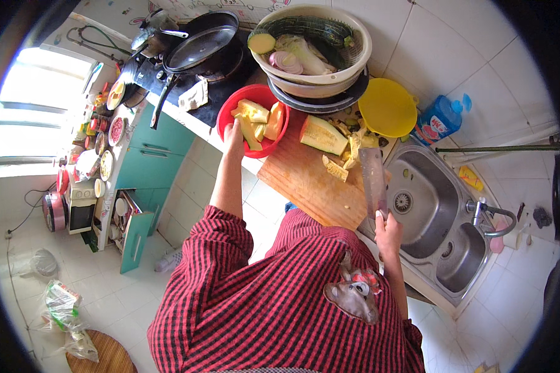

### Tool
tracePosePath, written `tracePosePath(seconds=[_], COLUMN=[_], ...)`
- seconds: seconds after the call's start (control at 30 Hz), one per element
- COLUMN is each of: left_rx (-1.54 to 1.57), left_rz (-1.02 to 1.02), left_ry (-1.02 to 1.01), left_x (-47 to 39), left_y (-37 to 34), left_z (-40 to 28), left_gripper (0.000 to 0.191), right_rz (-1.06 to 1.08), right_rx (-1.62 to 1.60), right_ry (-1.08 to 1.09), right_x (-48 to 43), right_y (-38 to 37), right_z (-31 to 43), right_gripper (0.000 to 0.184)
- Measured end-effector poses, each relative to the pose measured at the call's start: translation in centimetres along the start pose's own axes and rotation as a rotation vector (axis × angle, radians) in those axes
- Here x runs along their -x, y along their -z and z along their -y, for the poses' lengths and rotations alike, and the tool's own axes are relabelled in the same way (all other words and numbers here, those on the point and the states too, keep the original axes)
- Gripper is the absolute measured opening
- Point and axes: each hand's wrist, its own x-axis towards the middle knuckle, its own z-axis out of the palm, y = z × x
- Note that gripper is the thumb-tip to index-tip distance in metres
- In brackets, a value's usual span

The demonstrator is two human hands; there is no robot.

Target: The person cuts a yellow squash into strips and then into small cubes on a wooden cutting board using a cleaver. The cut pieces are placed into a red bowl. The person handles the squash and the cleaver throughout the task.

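Note:
My left hand [234,136] is at the near rim of a red plastic bowl [223,105], its fingers on a piece of squash inside. Several yellow squash pieces [253,111] lie in that bowl. A cleaver [373,179] is in my right hand [388,231], its blade raised over the right edge of a wooden cutting board [303,179]. On the board's far part rests a large cut length of squash [324,135], green-skinned with pale flesh. Peelings and scooped-out pulp [353,148] are heaped beside it.
Behind the board, stacked basins [361,51] hold a zucchini, cabbage and a cut onion. A yellow plastic bowl [387,107] and blue detergent bottle [438,119] stand by the double steel sink [424,200]. At the left, a black frying pan [205,46] sits on the stove, its handle jutting over the edge.

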Motion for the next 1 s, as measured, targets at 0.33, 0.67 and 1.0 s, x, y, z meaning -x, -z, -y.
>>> tracePosePath(seconds=[0.33,0.67,1.0], left_rx=[-0.126,0.327,0.306], left_rz=[0.481,-0.128,-0.039], left_ry=[0.165,0.509,0.448], left_x=[11.2,9.3,9.7], left_y=[-8.9,-18.8,-18.2], left_z=[5.7,9.8,9.4], left_gripper=[0.033,0.048,0.051], right_rz=[0.074,0.138,0.138], right_rx=[0.364,0.507,0.571], right_ry=[0.318,0.370,0.350], right_x=[0.8,0.2,-2.3], right_y=[-0.2,-1.6,0.1], right_z=[1.0,1.5,1.1], right_gripper=[0.023,0.021,0.021])
